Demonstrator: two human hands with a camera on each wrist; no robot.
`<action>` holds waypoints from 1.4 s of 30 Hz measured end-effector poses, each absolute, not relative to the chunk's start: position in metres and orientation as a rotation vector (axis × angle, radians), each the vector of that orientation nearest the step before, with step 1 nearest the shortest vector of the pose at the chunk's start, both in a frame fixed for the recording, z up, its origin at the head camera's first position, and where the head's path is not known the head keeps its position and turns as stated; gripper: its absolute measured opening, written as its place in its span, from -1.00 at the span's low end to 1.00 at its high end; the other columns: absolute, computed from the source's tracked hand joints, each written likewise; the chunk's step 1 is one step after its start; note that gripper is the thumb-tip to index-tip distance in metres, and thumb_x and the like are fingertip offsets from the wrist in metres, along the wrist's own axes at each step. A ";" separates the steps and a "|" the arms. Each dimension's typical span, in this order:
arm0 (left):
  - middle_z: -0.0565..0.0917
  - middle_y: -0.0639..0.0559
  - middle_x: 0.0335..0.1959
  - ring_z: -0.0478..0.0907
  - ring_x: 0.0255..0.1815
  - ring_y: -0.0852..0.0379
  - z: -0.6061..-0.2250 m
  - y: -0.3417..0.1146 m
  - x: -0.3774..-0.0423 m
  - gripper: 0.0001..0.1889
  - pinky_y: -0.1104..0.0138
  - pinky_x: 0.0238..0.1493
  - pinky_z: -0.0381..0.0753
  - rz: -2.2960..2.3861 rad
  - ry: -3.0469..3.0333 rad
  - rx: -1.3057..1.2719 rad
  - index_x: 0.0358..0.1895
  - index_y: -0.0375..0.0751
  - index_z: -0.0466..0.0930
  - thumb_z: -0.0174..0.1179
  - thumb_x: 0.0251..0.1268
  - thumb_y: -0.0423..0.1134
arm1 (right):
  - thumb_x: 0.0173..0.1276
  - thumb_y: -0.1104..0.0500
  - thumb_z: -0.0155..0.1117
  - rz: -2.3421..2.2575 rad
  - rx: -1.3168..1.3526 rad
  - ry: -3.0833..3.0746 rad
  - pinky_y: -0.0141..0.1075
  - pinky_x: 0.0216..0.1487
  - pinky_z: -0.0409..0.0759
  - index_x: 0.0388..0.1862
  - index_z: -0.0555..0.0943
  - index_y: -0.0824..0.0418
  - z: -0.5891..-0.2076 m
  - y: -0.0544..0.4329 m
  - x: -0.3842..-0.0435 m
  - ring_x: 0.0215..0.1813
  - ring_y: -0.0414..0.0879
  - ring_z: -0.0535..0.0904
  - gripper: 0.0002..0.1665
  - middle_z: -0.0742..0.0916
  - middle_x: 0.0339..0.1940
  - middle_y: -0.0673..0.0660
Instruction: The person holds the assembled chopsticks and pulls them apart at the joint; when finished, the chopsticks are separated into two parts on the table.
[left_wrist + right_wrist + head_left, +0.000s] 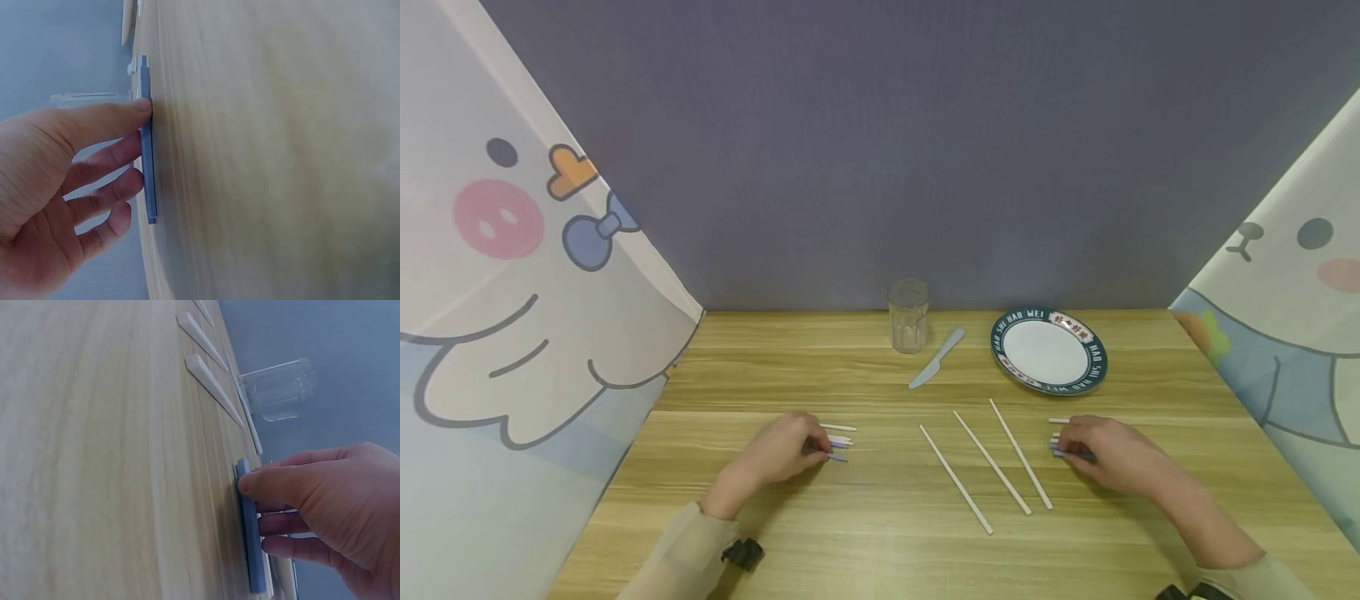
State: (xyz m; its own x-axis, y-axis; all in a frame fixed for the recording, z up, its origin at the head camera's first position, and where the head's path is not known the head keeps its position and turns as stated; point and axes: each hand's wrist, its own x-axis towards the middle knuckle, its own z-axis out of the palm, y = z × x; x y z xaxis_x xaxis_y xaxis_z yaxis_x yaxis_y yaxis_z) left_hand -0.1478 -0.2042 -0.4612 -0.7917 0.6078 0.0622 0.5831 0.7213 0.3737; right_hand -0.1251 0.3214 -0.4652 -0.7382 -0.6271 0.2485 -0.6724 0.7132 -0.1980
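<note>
On the table (850,542) | left fingers (109,120) pinching blue stick (147,159) | right fingers (278,484) pinching second blue stick (251,534)

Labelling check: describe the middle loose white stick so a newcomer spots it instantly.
On the wooden table, between the left hand and right hand, three loose white sticks lie slanted side by side. Take the middle stick: unlike its neighbours, it has a loose white stick on each side.

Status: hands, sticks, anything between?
Left hand pinching a blue stick. Right hand pinching another blue stick. Between them: three white sticks on the table.
</note>
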 end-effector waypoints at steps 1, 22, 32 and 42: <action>0.75 0.20 -0.33 0.62 -0.32 0.34 -0.461 -0.204 -0.149 -0.90 0.47 -0.27 0.67 0.592 2.855 0.985 -0.33 -0.03 0.81 0.52 0.25 -0.33 | 0.20 0.23 0.64 0.409 1.048 -2.753 -0.45 -0.41 0.46 -0.38 0.66 -0.13 -0.466 0.321 -0.126 -0.35 -0.52 0.37 -0.69 0.57 -0.38 -0.31; 0.83 0.05 -0.14 0.75 -0.17 0.14 -0.434 -0.155 -0.176 -0.87 0.37 -0.13 0.76 0.562 2.830 1.146 -0.06 -0.16 0.82 0.44 0.38 -0.33 | 0.14 0.27 0.61 0.458 0.944 -2.599 -0.41 -0.36 0.63 -0.27 0.74 0.04 -0.453 0.270 -0.123 -0.36 -0.38 0.57 -0.77 0.75 -0.36 -0.15; 0.84 0.05 -0.07 0.77 -0.08 0.13 -0.433 -0.112 -0.180 -0.83 0.36 -0.01 0.76 0.533 2.781 1.331 -0.02 -0.15 0.82 0.44 0.38 -0.32 | 0.19 0.30 0.58 0.588 0.975 -2.608 -0.45 -0.35 0.63 -0.18 0.77 0.15 -0.450 0.230 -0.116 -0.36 -0.33 0.60 -0.78 0.80 -0.31 -0.07; 0.83 0.12 0.05 0.75 0.12 0.16 -0.442 -0.083 -0.172 -0.77 0.35 0.25 0.70 0.399 2.729 1.429 0.06 -0.05 0.81 0.44 0.39 -0.28 | 0.27 0.25 0.55 0.732 1.010 -2.684 -0.55 -0.41 0.57 -0.18 0.77 0.18 -0.452 0.196 -0.109 -0.37 -0.37 0.60 -0.84 0.79 -0.33 -0.04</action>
